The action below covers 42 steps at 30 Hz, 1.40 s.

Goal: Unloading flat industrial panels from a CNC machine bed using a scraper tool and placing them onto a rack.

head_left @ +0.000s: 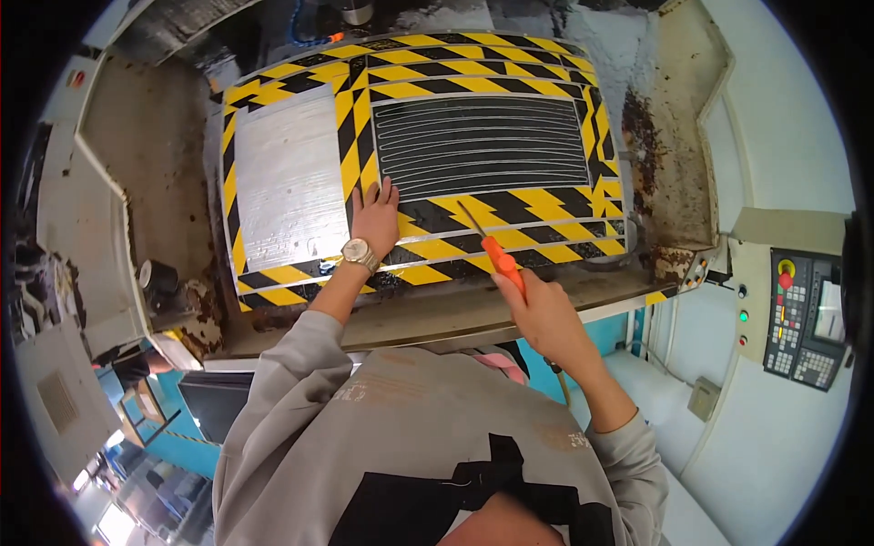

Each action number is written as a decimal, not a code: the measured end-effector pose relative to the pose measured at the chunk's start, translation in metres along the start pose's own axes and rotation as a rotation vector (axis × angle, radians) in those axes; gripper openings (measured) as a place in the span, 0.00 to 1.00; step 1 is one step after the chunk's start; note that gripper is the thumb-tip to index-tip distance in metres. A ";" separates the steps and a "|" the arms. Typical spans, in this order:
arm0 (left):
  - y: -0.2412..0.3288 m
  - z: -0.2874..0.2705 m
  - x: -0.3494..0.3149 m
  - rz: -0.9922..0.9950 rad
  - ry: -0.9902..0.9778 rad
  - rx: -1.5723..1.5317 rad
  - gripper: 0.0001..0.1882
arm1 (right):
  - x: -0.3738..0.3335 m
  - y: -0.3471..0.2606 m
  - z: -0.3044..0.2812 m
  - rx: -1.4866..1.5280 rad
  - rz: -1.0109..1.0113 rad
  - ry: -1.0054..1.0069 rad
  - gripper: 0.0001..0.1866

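Black-and-yellow striped tape (537,238) covers much of a flat machine bed in front of me. My left hand (375,218) lies on the tape with its fingers stretched forward, near the lower left corner of a black grooved panel (482,136). My right hand (542,314) is closed round the orange handle of a screwdriver (501,262). Its thin dark shaft points forward and left, and the tip is at the striped tape below the panel. Whether the tip touches the tape, I cannot tell. Left of the panel is a silvery rectangular plate (289,173).
Rusty, stained metal walls (683,155) flank the bed. Along its near side runs a metal ledge (428,329) close to my body. A control panel (806,314) with buttons and a screen stands at right. A dark cylinder (158,277) sits at left; a spindle (357,11) shows at the far edge.
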<state>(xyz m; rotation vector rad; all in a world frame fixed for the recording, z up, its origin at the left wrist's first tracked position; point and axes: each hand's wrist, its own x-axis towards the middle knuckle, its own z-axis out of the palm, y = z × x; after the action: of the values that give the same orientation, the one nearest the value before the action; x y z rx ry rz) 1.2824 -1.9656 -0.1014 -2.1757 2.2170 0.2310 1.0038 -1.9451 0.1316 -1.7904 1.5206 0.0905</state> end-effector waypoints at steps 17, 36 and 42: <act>-0.016 -0.008 -0.002 0.004 0.009 -0.190 0.22 | 0.013 0.005 0.013 -0.114 0.010 0.067 0.27; -0.016 -0.015 -0.014 0.076 -0.134 -0.264 0.27 | 0.049 0.080 -0.011 -0.107 0.359 0.325 0.29; -0.014 -0.020 -0.011 0.105 -0.152 -0.181 0.28 | 0.057 0.009 0.037 -0.161 -0.041 0.122 0.31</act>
<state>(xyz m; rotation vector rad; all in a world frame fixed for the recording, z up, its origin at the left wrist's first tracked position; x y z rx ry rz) 1.2985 -1.9572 -0.0815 -2.0448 2.3068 0.6014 1.0271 -1.9699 0.0721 -1.9851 1.5992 0.0872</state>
